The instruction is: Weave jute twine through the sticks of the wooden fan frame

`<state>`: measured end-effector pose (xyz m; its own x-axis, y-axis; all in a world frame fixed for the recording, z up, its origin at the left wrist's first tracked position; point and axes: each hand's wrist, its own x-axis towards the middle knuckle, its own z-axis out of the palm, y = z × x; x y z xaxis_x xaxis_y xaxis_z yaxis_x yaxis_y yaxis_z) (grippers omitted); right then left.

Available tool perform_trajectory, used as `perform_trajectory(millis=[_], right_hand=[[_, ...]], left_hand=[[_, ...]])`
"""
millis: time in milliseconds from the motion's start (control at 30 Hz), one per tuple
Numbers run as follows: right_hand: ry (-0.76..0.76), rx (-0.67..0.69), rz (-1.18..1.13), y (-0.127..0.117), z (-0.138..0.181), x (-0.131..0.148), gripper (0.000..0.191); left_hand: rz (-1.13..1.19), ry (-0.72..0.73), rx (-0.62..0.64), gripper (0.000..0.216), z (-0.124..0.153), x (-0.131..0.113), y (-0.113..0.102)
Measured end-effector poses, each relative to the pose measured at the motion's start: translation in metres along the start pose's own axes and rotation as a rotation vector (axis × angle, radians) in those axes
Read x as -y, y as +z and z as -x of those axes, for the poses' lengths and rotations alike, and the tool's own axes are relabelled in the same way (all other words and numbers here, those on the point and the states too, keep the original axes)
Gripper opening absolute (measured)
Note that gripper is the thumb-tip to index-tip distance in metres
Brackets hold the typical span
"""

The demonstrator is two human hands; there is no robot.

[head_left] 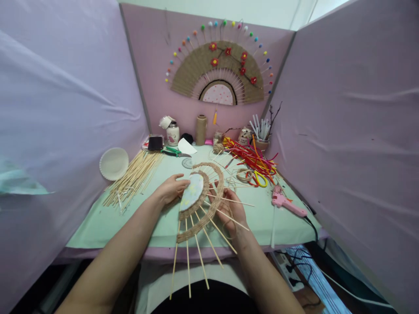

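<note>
Fingers of left hand [170, 190]: together, thumb above, pinched on the pale half-disc core [193, 192] of the half-woven fan [201, 201]. Fingers of right hand [233, 212]: spread apart beneath and among the fan's skewer ribs [209, 242], supporting the woven band from the right; no full grip visible.

Half-woven fan: held just above the near edge of the green table mat [108, 218], between both hands; twine bands woven in two arcs around the core; bare ribs radiating toward the wearer and out over the table edge.

Loose bamboo skewers [135, 176]: bundle lying on mat, left of the hands, well apart from the fan.
White paper plate [114, 163]: leaning at the left partition, beside the skewers.
Green-handled scissors [173, 152]: flat on mat, beyond the left hand.
Twine spool [201, 129]: upright at the back wall.
Red and yellow pipe cleaners [253, 161]: heaped to the right rear.
Pink glue gun [286, 203]: lying right of the right hand, near the mat edge.
Finished fan [218, 72]: mounted on the rear pink partition, red flowers and coloured bead tips.
</note>
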<state>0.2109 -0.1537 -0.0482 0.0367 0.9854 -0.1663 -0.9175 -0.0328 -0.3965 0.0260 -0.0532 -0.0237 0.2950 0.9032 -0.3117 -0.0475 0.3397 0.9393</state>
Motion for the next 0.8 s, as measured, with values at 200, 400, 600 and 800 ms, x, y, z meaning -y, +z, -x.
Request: perform_trajectory(millis=[200,400,600,800], right_hand=[[0.029,0.005,-0.013,0.010,0.011,0.005,0.008],[-0.107,0.036,0.152,0.019,0.025,0.012,0.016],[-0.337,0.010,0.497,0.018,0.026,0.013,0.023],[-0.511,-0.030,0.911,0.003,0.019,0.018,0.022]], left_hand=[[0.144,-0.100,0.333,0.029,0.000,0.007,-0.006],[0.172,0.031,0.416,0.041,-0.002,-0.012,-0.005],[0.074,0.001,0.459,0.045,-0.014,-0.035,-0.013],[0.041,-0.061,0.408,0.038,-0.012,-0.023,-0.028]])
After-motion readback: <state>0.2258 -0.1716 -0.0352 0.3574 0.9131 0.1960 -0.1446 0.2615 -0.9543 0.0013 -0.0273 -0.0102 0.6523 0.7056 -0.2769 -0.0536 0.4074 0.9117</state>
